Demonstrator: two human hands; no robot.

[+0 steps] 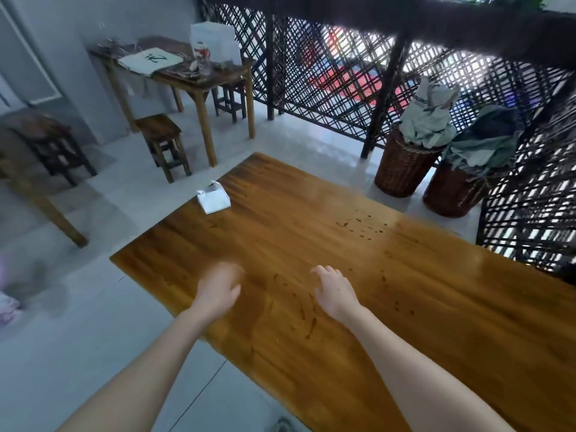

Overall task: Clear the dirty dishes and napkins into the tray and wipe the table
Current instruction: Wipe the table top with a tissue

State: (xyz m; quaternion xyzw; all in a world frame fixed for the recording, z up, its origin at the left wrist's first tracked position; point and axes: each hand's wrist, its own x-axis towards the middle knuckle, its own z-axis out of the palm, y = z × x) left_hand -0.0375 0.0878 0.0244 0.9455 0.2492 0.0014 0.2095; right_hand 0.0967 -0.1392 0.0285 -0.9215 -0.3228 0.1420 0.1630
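1. A long, honey-brown varnished wooden worktop (405, 307) fills the view from above. Two bare forearms reach over its near edge.
2. The left grip (218, 291) is blurred. Its fingers look loosely bent, and nothing shows in it.
3. The right grip (335, 291) hovers just above the wood with its fingers relaxed and drooping. It holds nothing.
4. A white, folded paper napkin pack (214, 198) sits at the short left edge, toward its far corner and well apart from both grips.
5. Dark scattered specks (361, 226) lie near the far right edge. Dark smeared streaks (305, 310) lie between the grips.
6. No dishes, tray or wiping cloth are in view.
7. The dishes appear to be cleared already, so the napkin pack and the wiping seem to be what remains.
8. The next move probably calls for reaching to the left edge to pinch up the pack, or for fetching a cloth for the stains.
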